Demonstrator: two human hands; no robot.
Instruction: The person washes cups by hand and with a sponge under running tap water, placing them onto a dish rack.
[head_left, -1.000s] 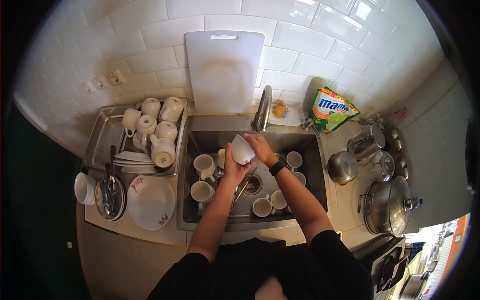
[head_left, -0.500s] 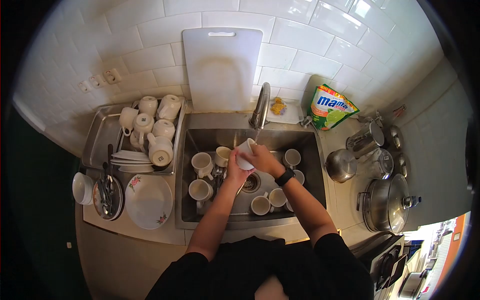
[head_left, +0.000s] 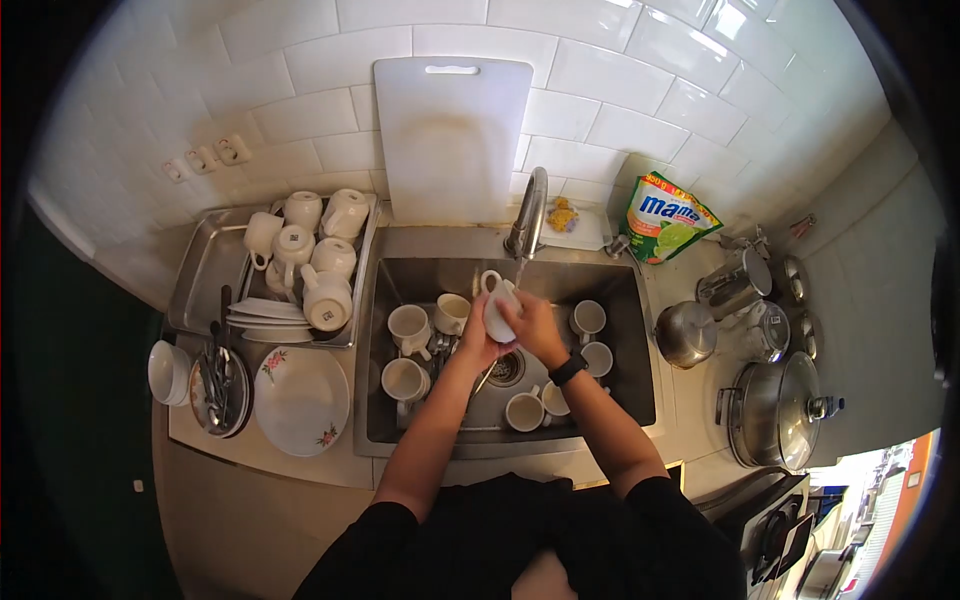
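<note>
Over the sink [head_left: 560, 443] a white cup [head_left: 497, 313] is held between both hands, its handle turned up toward the back left. My left hand [head_left: 478, 337] wraps the cup from the left and below. Around its right side my right hand [head_left: 534, 326] is closed, and its fingertips are partly hidden at the cup. A thin stream of water falls from the faucet [head_left: 527, 215] just behind the cup. White mugs stand in the sink on the left [head_left: 408, 325] and on the right [head_left: 588, 318], and cutlery lies near the drain [head_left: 507, 369].
At the left, a metal tray [head_left: 207, 270] holds upturned cups and stacked saucers, with a floral plate [head_left: 301, 400] in front. A white cutting board [head_left: 452, 140] leans on the wall. Right of the sink are a detergent pouch [head_left: 668, 220], a steel bowl [head_left: 685, 335] and a lidded pot [head_left: 790, 410].
Both hands have turned the cup, so its handle now shows at the top. Water appears from the faucet, where none was visible a second ago.
</note>
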